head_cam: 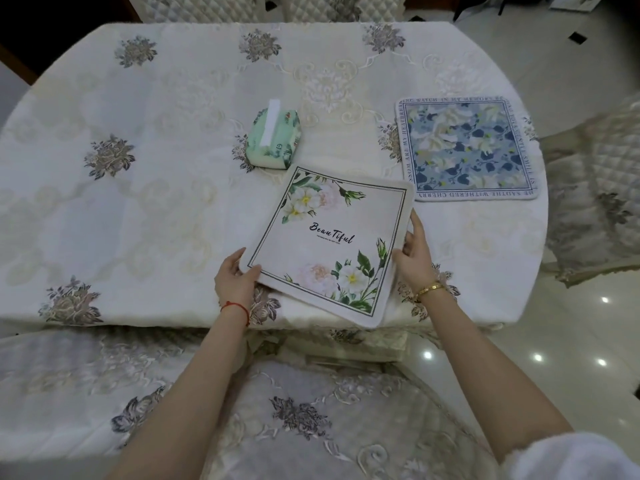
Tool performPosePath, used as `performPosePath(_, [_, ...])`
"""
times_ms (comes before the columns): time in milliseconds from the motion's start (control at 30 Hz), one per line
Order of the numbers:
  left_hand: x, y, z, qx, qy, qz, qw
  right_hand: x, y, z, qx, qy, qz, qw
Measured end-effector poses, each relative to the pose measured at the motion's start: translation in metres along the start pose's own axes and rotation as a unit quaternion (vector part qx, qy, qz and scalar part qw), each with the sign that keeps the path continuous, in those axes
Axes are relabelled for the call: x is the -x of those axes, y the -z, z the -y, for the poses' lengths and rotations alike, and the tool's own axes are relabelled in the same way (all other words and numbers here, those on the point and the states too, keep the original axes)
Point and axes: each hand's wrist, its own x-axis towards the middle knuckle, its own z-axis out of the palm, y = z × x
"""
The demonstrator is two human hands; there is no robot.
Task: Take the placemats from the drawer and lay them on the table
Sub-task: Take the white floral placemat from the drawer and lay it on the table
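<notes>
A: Your left hand [235, 278] pinched the near-left corner of the square cream placemat with white flowers [329, 244], and your right hand [414, 251] gripped its right edge. Why both?

B: Likely to steady it while you squared it up. It lay on the embroidered white tabletop [138, 202], turned askew, one corner overhanging the near edge; being square, it had no long axis.

A: And beyond it?

B: A green tissue pack [273, 138], and the blue floral placemat [467, 147], which lay flat and squarer to the edge.

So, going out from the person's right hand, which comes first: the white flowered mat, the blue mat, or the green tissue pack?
1. White flowered mat: held by the right hand.
2. Blue mat: beyond it, right side.
3. Green tissue pack: farthest, toward the middle.
</notes>
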Motion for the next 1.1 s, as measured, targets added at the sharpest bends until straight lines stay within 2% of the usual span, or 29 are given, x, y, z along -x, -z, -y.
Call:
performPosePath(100, [0.016,-0.005,-0.001,-0.019,-0.017,0.0,1.0,-0.005,-0.005,0.002,0.006,0.016,-0.083,0.996])
performPosePath(167, [0.026,-0.006,0.004,-0.033,-0.027,0.005,0.999,-0.008,-0.007,0.006,0.01,0.012,-0.099,0.995])
performPosePath(433, [0.044,-0.002,0.01,-0.133,-0.083,0.049,0.986,-0.006,-0.011,0.005,0.154,0.052,-0.064,0.985])
performPosePath(667, [0.035,-0.003,-0.007,-0.2,-0.171,0.012,0.965,-0.007,-0.013,-0.001,0.332,0.151,-0.051,0.93])
performPosePath(767, [0.016,-0.011,-0.02,-0.246,-0.239,0.047,0.938,-0.018,-0.022,0.004,0.356,0.175,-0.028,0.917])
performPosePath(900, [-0.021,-0.039,-0.043,-0.309,-0.331,0.119,0.884,-0.04,-0.049,0.018,0.406,0.214,0.019,0.888])
performPosePath(1100, [-0.079,-0.093,-0.07,-0.384,-0.424,0.173,0.802,-0.08,-0.094,0.034,0.473,0.211,0.085,0.851])
